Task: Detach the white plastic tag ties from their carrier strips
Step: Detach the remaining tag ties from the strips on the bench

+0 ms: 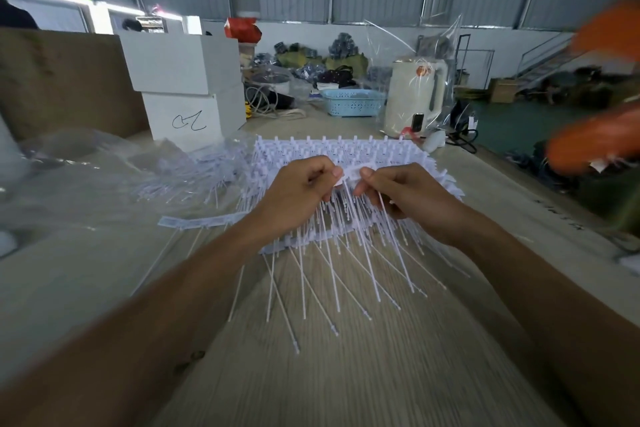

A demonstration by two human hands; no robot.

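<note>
Both hands pinch one carrier strip (350,173): left hand (298,189) fingers grip left end, right hand (403,191) fingers right end; strip axis left-right, tag ties (346,218) hanging nearward over bench (346,374).

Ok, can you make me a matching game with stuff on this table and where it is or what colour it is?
Things:
1. basket
2. kettle
3. box with a scribble
4. carrier strip

Clues:
A. pinched between the left hand and right hand
B. light blue
C. wrapped in clear plastic
D. under another white box

Pairs: 1-B, 2-C, 3-D, 4-A
</note>
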